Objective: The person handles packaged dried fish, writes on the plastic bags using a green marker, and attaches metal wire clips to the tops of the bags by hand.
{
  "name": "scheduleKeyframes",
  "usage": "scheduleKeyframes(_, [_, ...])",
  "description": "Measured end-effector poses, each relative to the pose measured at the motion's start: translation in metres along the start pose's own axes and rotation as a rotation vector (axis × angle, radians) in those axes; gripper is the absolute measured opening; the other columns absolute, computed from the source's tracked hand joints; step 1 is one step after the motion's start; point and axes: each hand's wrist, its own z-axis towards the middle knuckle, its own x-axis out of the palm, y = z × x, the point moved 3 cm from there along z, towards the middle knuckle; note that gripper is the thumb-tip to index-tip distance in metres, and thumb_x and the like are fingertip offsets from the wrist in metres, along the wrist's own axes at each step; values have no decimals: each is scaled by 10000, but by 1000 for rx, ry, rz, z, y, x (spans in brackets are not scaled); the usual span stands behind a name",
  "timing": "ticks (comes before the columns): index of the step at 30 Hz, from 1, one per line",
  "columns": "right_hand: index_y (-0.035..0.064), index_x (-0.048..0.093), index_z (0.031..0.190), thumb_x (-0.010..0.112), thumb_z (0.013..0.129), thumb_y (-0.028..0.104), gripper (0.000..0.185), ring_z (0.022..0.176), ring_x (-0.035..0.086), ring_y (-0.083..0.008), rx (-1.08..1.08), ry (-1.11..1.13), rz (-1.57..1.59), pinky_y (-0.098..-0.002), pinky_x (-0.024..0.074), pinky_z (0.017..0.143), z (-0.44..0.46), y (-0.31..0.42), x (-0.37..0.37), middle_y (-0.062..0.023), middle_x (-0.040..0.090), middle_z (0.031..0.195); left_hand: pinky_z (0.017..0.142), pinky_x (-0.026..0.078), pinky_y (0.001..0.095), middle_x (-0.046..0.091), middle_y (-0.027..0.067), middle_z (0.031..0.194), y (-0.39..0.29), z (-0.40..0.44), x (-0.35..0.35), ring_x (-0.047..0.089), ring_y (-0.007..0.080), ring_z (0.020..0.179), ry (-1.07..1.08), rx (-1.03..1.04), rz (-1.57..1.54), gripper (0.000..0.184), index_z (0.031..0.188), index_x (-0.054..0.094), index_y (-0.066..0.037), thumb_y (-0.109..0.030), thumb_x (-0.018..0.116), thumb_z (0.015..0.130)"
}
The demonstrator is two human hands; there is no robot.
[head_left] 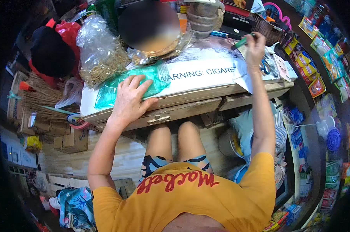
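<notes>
My left hand (133, 94) lies flat, fingers spread, on a green plastic bag (153, 79) at the table's front left. My right hand (255, 48) is raised over the right side of the table, its fingers closed round a slim green object (240, 43) whose kind I cannot make out. Below that hand, a white sheet of paper (241, 77) hangs over the front edge. Blue-handled scissors (265, 67) lie just right of my right wrist, beside a pale pink phone-like item (280, 67).
The white tabletop (198, 73) carries printed warning text. A clear bag of dry brown pieces (99, 54) stands at the left. Stacked clear containers (201, 21), a black box (236, 27) and a brown basket (267, 29) line the back. Hanging packets (304, 62) border the right.
</notes>
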Motion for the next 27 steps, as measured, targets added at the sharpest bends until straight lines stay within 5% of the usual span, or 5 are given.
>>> scheduleKeyframes(6, [20, 471, 1036, 574, 891, 211, 261, 735, 564, -222, -73, -144, -71, -329, 451, 690, 5, 2, 37, -125, 563, 834, 868, 373, 433, 555, 117, 1051, -5, -1, -5, 479, 315, 1038, -38, 25, -23, 417, 1030, 590, -32, -273, 702, 709])
scheduleKeyframes(13, [18, 475, 1089, 510, 928, 195, 242, 646, 561, -134, -139, -323, 262, -265, 440, 622, 67, 42, 32, -55, 536, 729, 739, 429, 385, 560, 126, 818, -5, 1, -8, 526, 304, 842, -198, 58, -188, 217, 829, 592, 10, -102, 705, 680])
scheduleKeyframes(15, [27, 489, 1147, 489, 939, 176, 255, 633, 546, -98, -91, -105, 249, -211, 444, 573, 69, 54, 20, -19, 524, 758, 702, 427, 366, 560, 133, 805, -7, 4, -14, 531, 304, 799, -266, 27, -237, 164, 817, 580, 20, -48, 677, 704])
scheduleKeyframes(21, [36, 631, 1003, 622, 800, 309, 340, 807, 635, -323, 52, 791, -613, -373, 478, 727, -2, 36, -12, -204, 648, 864, 669, 419, 351, 555, 139, 794, -4, 11, -18, 526, 297, 747, -348, -35, -342, 158, 881, 575, 26, -5, 639, 740])
scheduleKeyframes(27, [-32, 636, 897, 646, 744, 223, 298, 810, 627, -371, 135, 960, -729, -432, 469, 749, -18, 24, -3, -262, 631, 821, 658, 434, 377, 571, 158, 785, -24, 25, -32, 549, 323, 732, -560, -43, -381, 153, 886, 579, 28, 33, 603, 735])
